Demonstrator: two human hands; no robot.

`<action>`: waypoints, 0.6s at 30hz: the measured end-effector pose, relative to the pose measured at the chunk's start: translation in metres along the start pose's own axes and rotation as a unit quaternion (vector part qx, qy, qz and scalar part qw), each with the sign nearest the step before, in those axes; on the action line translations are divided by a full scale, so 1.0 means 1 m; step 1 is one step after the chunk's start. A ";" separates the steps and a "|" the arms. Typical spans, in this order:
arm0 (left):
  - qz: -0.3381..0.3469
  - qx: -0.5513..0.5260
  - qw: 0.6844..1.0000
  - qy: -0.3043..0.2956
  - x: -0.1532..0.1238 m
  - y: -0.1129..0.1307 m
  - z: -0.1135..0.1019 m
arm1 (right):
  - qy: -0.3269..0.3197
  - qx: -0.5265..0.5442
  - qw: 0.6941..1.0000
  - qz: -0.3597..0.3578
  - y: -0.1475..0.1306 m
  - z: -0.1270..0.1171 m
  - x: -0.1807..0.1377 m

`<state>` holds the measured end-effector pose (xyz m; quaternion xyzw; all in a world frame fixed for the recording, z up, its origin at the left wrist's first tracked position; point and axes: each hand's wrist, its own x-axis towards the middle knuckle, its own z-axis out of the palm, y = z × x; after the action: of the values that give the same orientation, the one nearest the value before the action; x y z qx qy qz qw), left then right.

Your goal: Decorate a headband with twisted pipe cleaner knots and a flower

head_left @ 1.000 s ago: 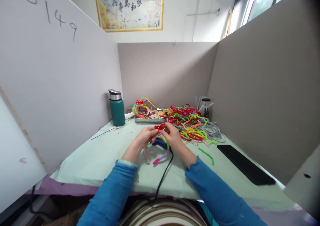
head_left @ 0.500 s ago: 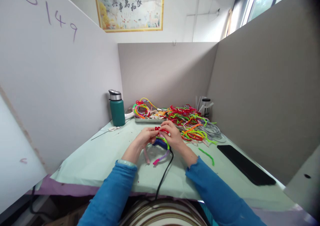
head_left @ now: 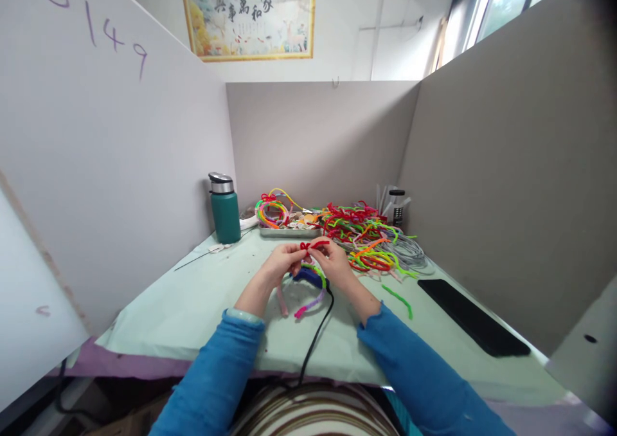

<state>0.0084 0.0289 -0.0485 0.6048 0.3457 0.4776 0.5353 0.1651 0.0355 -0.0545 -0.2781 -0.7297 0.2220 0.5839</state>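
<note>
Between my fingertips is a red pipe cleaner [head_left: 320, 244], bent into small loops at its left part, with a straight end sticking out to the right. My left hand [head_left: 282, 261] pinches the looped part. My right hand [head_left: 332, 260] is closed on it from the other side. Just below the hands hangs or lies a curved band of fuzzy pipe cleaner [head_left: 315, 301] in green, purple and pink; whether it is joined to the red one is hidden. Behind it on the table sits a dark blue tool [head_left: 308, 275] with a black cord [head_left: 318, 333], partly covered by my hands.
A metal tray [head_left: 289, 233] with small pieces and a coil of coloured pipe cleaners [head_left: 271, 214] stands at the back. Beside it lies a heap of pipe cleaners [head_left: 357, 220]. A green bottle [head_left: 225, 214] is left, a black phone-like slab [head_left: 472, 317] right, near a green piece [head_left: 399, 301].
The fingers of my right hand have shifted, and the red pipe cleaner's straight end now shows pointing right. My left hand stays almost in place.
</note>
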 end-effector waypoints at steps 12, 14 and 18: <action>0.025 0.026 0.999 0.016 -0.003 0.007 0.007 | 0.018 0.038 0.997 0.062 -0.004 0.004 -0.002; 0.032 0.039 0.999 0.009 -0.004 0.007 0.007 | 0.014 0.044 0.997 0.059 -0.006 0.004 -0.003; 0.047 0.063 0.997 -0.009 -0.002 0.006 0.006 | 0.032 0.026 0.998 0.048 -0.005 0.003 -0.002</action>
<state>0.0129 0.0236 -0.0432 0.6572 0.3414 0.4741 0.4763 0.1615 0.0301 -0.0536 -0.3046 -0.6903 0.2597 0.6027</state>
